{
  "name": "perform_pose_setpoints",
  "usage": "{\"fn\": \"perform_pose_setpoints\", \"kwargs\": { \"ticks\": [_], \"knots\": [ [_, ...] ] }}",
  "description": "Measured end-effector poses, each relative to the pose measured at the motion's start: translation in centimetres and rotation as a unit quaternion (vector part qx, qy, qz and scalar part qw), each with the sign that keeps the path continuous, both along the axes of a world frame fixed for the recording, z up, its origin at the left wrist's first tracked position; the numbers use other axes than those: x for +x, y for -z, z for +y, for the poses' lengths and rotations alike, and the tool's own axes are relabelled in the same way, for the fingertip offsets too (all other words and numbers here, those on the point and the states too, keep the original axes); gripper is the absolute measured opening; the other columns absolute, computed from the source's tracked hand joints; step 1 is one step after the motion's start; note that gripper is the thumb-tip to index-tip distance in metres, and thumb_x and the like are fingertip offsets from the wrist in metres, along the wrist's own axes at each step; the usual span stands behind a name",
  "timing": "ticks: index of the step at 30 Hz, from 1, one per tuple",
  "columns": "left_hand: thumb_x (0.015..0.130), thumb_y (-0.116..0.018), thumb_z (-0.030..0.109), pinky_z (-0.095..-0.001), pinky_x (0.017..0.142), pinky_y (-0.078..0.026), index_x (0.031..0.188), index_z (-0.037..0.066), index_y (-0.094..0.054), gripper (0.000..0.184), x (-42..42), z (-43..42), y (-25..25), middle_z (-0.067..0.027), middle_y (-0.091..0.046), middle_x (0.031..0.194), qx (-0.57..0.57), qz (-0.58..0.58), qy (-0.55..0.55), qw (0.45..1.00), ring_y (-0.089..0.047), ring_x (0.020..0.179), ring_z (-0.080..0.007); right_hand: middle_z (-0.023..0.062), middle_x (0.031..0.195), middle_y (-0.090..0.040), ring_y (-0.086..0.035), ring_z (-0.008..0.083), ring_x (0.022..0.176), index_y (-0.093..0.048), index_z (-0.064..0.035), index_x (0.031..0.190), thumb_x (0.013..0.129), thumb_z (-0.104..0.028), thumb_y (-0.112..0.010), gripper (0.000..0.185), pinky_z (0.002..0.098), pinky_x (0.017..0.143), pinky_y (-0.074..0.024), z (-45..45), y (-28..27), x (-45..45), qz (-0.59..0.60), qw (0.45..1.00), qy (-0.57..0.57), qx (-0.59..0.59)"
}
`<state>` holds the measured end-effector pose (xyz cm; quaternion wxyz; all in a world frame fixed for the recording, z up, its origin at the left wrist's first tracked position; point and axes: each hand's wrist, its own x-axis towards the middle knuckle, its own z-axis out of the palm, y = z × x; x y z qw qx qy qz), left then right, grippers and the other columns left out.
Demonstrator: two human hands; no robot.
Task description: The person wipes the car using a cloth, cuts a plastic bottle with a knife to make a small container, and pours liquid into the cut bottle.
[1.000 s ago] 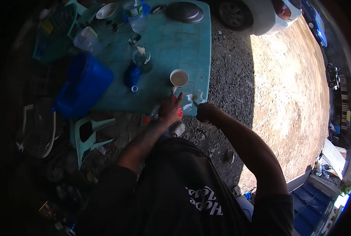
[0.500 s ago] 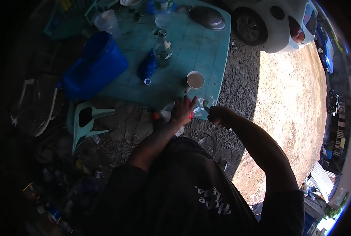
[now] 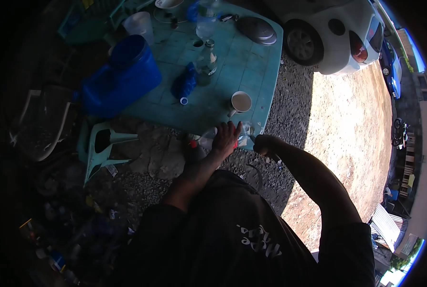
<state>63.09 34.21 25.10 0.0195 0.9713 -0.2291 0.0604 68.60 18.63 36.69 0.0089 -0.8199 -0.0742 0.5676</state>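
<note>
My left hand is closed over a clear plastic bottle lying on its side at the near edge of the green table. The bottle has a red cap pointing left, and a bit of red label shows beside my fingers. My right hand is a fist around a thin, knife-like tool, mostly hidden, whose tip meets the bottle's right end. Just beyond my left fingers stands a mug holding something pale brown.
On the table are a blue jug, a blue bottle, a glass bottle, a large clear bottle, a clear pitcher and a dark round lid. A green chair is at left; a white car stands beyond.
The view has shifted slightly, so the table things appear a little lower and further right. Both hands keep their places at the bottle, the right fist still at its right end.
</note>
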Motion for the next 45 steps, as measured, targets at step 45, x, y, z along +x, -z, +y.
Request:
{"fn": "perform_pose_setpoints", "kwargs": {
  "ticks": [45],
  "knots": [
    [0.050, -0.087, 0.035, -0.0436, 0.100, -0.044, 0.140, 0.002, -0.031, 0.111, 6.7, 1.9, 1.2, -0.0257, -0.051, 0.129, -0.122, 0.324, 0.035, 0.937, -0.051, 0.120, -0.0401, 0.0234, 0.100, -0.068, -0.068, 0.0356, 0.094, -0.064, 0.0031, 0.098, 0.087, -0.011, -0.052, 0.022, 0.0431, 0.079, -0.0552, -1.9, 7.2, -9.3, -0.252, 0.923, 0.265, 0.123]
  ]
}}
